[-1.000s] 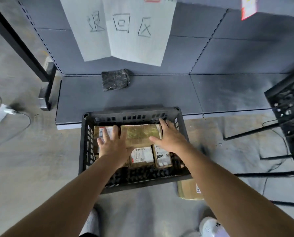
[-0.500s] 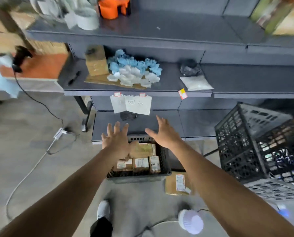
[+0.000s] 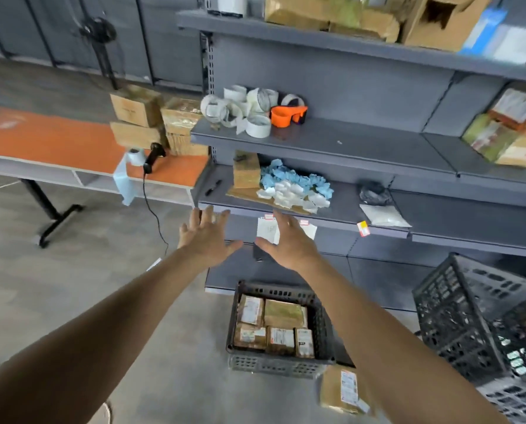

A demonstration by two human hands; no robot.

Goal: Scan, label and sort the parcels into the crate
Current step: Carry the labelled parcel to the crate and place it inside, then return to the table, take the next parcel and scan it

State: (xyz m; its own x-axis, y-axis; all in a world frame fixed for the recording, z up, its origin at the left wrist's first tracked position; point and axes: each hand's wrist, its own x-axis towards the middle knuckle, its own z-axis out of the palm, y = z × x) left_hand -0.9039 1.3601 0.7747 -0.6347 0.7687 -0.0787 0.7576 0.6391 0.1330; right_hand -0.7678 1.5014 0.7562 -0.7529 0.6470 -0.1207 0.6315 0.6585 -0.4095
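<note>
Right, both arms are stretched out ahead. The left hand (image 3: 206,237) is spread wide, fingers fanned, with nothing in it. The right hand (image 3: 287,244) is just beside it, equally flat and splayed and also empty. The thumbs point toward each other with a clear gap between them. Both hands hover in the air in front of the grey shelving (image 3: 347,142), at about the level of a paper sign (image 3: 267,231) taped to a shelf edge. Down on the floor below them sits the black crate (image 3: 274,367), at the foot of the shelving. It is packed with brown parcels (image 3: 283,313), their white labels facing up. One more labelled parcel on the floor (image 3: 342,390) lies just beside the crate's near right corner, blurred and partly behind the right forearm. Off to the left, a black scanner (image 3: 153,156) stands on the orange table (image 3: 56,139), its cable trailing down, with stacked cardboard boxes (image 3: 139,117) close behind it. On the shelves there are label rolls (image 3: 244,113) beside an orange tape dispenser (image 3: 287,115), and below them a heap of crumpled blue and white paper (image 3: 295,188). At the far right, more black crates (image 3: 469,316) are stacked at a tilt.
</note>
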